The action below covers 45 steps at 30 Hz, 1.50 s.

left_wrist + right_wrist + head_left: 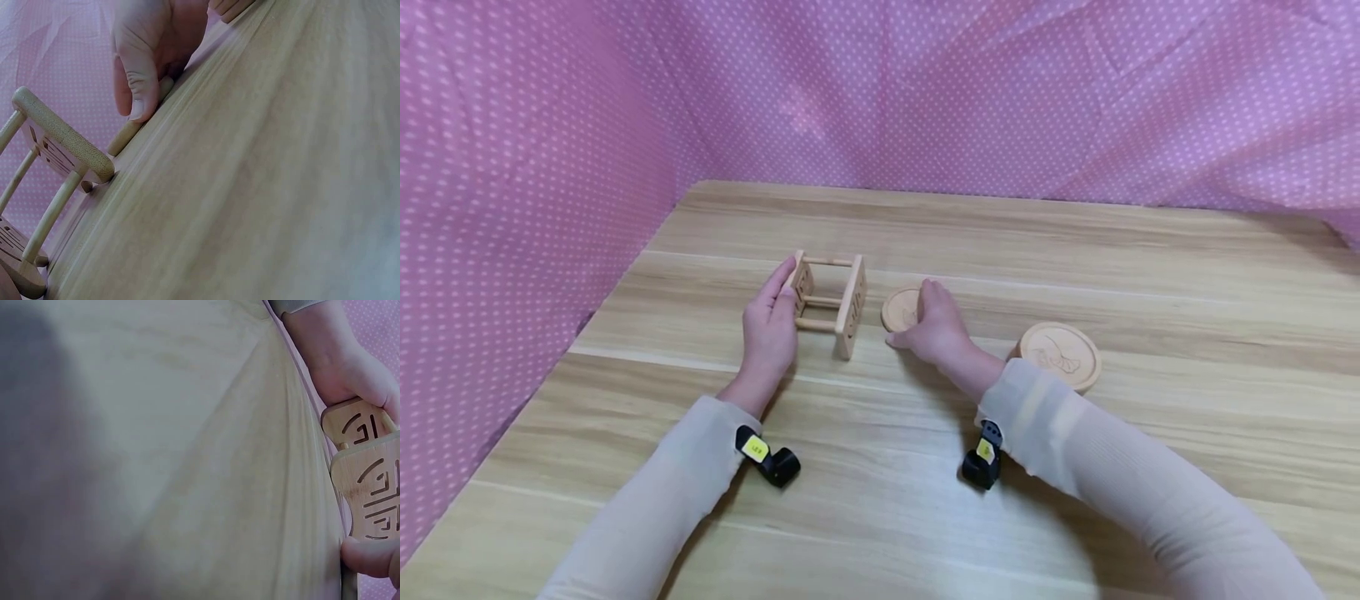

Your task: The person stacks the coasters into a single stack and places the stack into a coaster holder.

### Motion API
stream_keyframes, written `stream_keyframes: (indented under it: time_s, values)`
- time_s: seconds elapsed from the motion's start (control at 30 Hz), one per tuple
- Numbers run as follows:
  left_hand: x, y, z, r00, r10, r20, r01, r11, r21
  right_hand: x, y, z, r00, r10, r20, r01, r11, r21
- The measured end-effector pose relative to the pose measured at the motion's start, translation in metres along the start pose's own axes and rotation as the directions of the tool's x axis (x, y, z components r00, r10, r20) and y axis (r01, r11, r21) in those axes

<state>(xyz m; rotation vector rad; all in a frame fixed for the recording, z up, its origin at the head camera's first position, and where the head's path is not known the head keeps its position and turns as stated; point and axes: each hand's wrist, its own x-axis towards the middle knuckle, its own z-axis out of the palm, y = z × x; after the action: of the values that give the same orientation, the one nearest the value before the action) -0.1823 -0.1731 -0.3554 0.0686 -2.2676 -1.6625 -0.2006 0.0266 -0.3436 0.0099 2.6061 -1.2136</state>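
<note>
On the left, a wooden coaster rack [852, 308] stands on the table, two carved side panels joined by round rods. My left hand [771, 327] grips its left panel, with the thumb on the inner side. The carved panel [369, 481] also shows in the right wrist view, the left hand [350, 375] behind it. Just right of the rack, a round wooden coaster [898, 310] lies on the table. My right hand [937, 327] holds it by the edge between thumb and fingers. In the left wrist view, the right thumb [139, 94] lies against the coaster [125, 137].
A stack of round coasters [1060, 354] with a carved top stands beside the right forearm. Pink dotted cloth [880, 100] hangs behind and to the left of the wooden table [880, 517]. Each wrist wears a small black camera [782, 467].
</note>
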Motion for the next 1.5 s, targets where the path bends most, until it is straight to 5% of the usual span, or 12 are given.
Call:
stream_keyframes:
  time_s: [0.57, 1.03, 1.5]
  values:
    - [-0.001, 0.001, 0.0, 1.0, 0.01, 0.012, -0.01, 1.0, -0.022, -0.001, 0.001, -0.002, 0.999, -0.023, -0.037, 0.021, 0.998, -0.052]
    - [0.0, -0.002, 0.0, 1.0, 0.0, 0.012, 0.0, 1.0, -0.021, -0.013, 0.001, -0.002, 0.999, 0.023, -0.037, -0.022, 0.999, 0.04]
    - [0.0, 0.0, 0.0, 1.0, -0.014, 0.01, 0.014, 1.0, -0.012, -0.027, 0.0, -0.005, 0.993, -0.046, -0.112, 0.056, 0.995, 0.087]
